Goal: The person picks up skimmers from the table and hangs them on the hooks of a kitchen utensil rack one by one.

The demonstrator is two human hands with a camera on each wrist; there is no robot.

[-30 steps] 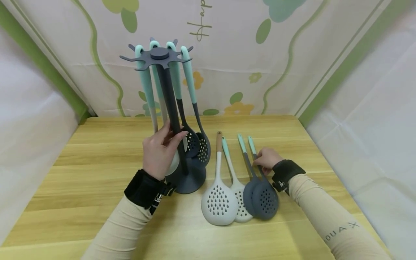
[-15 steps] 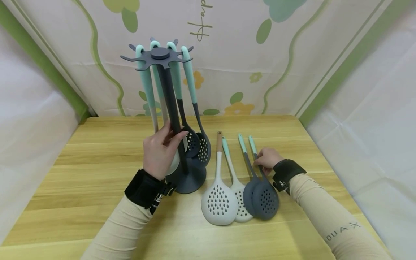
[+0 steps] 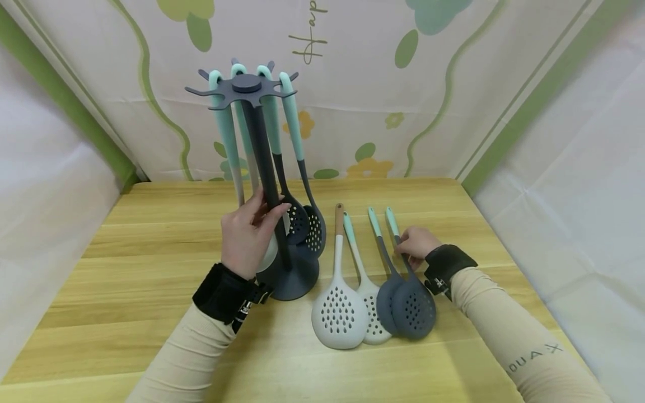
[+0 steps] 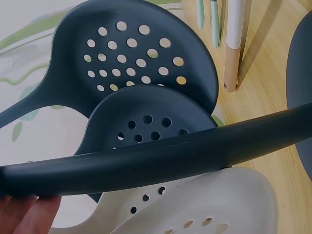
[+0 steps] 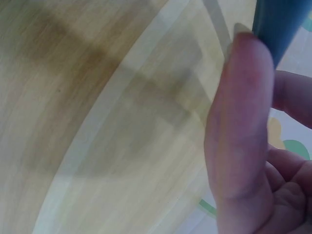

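Observation:
My left hand (image 3: pixel 247 238) grips the dark pole of a utensil stand (image 3: pixel 263 151), thumb and fingers around its lower half. Mint-handled utensils hang from the stand's hooked top, among them dark slotted skimmers (image 4: pixel 136 53) and pale ones (image 4: pixel 229 204) behind the pole in the left wrist view. With thumb and fingers, my right hand (image 3: pixel 417 246) pinches the shaft of the rightmost dark grey skimmer (image 3: pixel 414 308), below its mint handle. Its round perforated head overlaps a second dark grey utensil (image 3: pixel 386 305). In the right wrist view the thumb (image 5: pixel 241 122) presses on the dark shaft (image 5: pixel 278 24).
Left of the dark pair lie a white slotted skimmer with a brown handle tip (image 3: pixel 340 316) and a white mint-handled one (image 3: pixel 372 308). All are on the wooden table (image 3: pixel 126 313). A patterned cloth (image 3: pixel 363 84) hangs behind the table's back edge.
The rightmost dark grey skimmer has shifted slightly right and away from me in my right hand. The left hand and the stand have stayed in place.

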